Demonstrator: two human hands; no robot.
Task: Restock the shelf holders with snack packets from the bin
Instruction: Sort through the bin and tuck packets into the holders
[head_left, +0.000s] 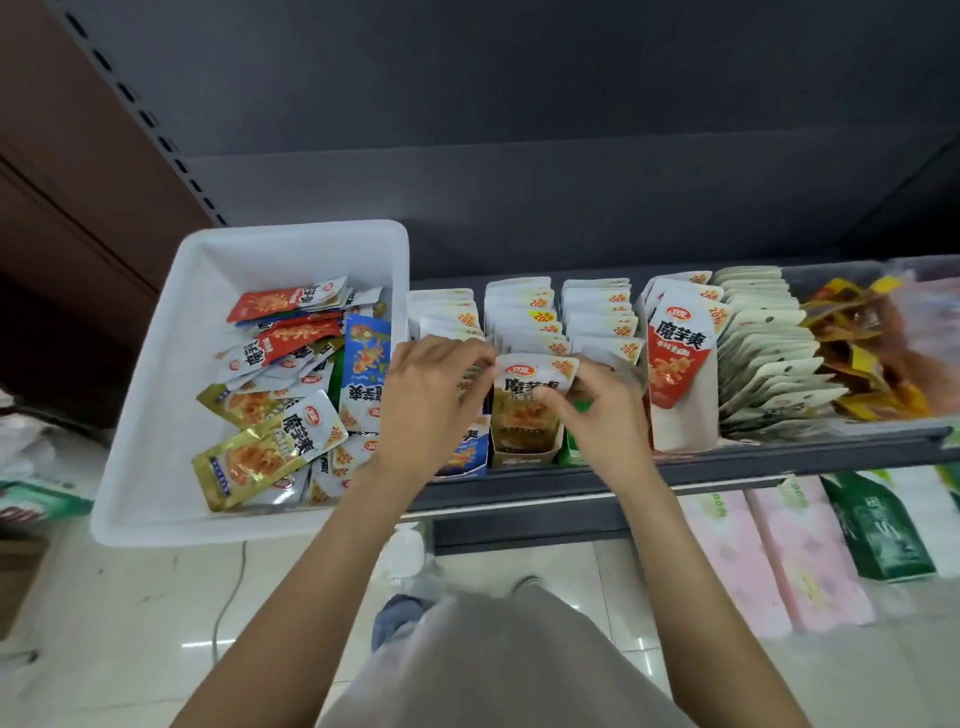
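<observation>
Your left hand (426, 400) and your right hand (602, 410) both hold one gold snack packet (530, 400), which stands between them at the front of the gold holder (524, 457) on the shelf (727, 467). The fingers (480, 364) of your left hand are curled and pinch the upper left corner of the packet; the fingers (553, 397) of your right hand are curled on its right edge, with the thumb over the printed face. The packet stands upright with its long axis vertical: the white top with the logo points up and away from you, the gold bottom sits down in the holder, and the printed face looks toward you. Just behind your fingers, rows of the same white-topped packets (524, 317) stand in the holders. To the right of your right fingers stands a red holder (680, 374) with red packets. To the left of your left fingers, the white bin (156, 415) holds loose packets lying flat, gold, red and blue ones, pointing in many directions. A blue holder (467, 457) shows partly under your left wrist.
</observation>
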